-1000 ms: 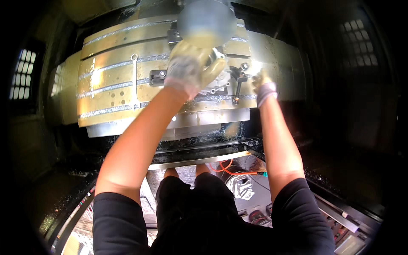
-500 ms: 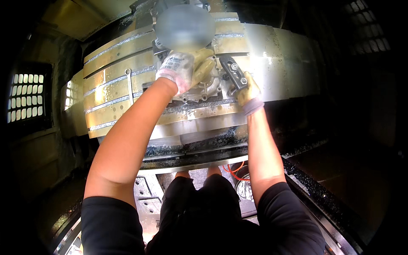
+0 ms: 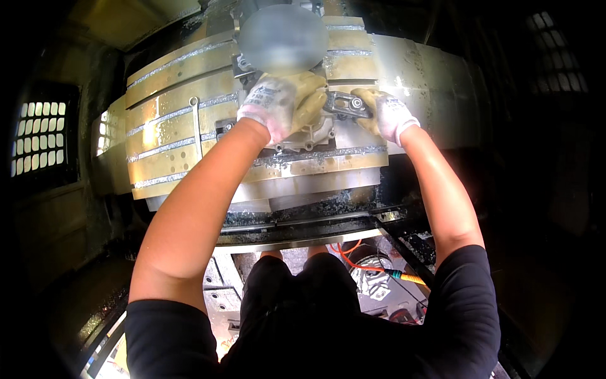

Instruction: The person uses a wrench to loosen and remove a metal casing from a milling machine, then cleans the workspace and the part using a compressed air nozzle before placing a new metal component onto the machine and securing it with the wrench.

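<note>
My left hand (image 3: 284, 104), in a white and yellow glove, rests over a grey metal casting (image 3: 306, 140) with bolt bosses along its edge. Its fingers lie apart across the casting and hide much of it. To the right of the casting, my gloved right hand (image 3: 386, 115) grips a black slotted clamp (image 3: 345, 105) with a round bolt or nut near its right end. The clamp lies nearly sideways, its left end close to my left fingers. Whether it touches the casting I cannot tell.
Casting and hands are over a slotted metal machine table (image 3: 177, 136), with metal chips in its slots. A ring-ended wrench (image 3: 196, 126) lies at left. Below the table's front edge are an orange hose (image 3: 353, 260) and a dark round container (image 3: 369, 256). A blurred disc hides the far middle.
My right hand has turned the clamp from a steep slant to nearly level and brought its end closer to the casting. My left hand has stayed on the casting. The view has shifted slightly.
</note>
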A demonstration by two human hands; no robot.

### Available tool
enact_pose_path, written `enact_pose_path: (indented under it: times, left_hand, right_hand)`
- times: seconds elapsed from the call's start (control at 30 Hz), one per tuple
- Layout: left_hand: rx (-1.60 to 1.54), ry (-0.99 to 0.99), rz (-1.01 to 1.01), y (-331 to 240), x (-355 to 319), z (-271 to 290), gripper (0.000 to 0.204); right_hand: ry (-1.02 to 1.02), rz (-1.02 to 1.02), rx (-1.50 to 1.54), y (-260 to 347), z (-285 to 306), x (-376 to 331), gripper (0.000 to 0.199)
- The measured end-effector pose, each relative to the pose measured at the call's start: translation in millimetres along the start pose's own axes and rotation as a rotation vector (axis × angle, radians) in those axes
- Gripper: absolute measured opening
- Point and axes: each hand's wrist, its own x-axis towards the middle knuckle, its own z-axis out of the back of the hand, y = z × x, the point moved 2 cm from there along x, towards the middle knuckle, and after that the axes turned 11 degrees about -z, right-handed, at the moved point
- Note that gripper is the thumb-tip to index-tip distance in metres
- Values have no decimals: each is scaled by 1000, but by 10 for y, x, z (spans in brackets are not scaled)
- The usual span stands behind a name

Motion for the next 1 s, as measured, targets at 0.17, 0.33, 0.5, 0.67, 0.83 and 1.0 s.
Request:
enact_pose_path:
  times: [0.17,0.33,0.5,0.67,0.83,1.0]
  left_hand:
    - [-1,41,3,-15,104,93,30]
    - [33,-12,-2,48,9,5,35]
    - [60,-10,-13,65,5,-2,37]
    - [38,-24,1,49,3,-4,37]
    - [65,-33,-8,14,-19,-1,37]
    - [68,-51,-14,4,10,11,35]
  right_hand:
    - [-45,-36,-11,-13,24,-7,59]
    - [-262,169,-144,121,162,-63,63]
    - [-96,-114,-507,380,321,101,68]
    - [-173,122,-395,338,293,11,44]
    - [-17,-251,-80,412,159,9,29]
    - [-224,-516,240,498,-49,-24,42]
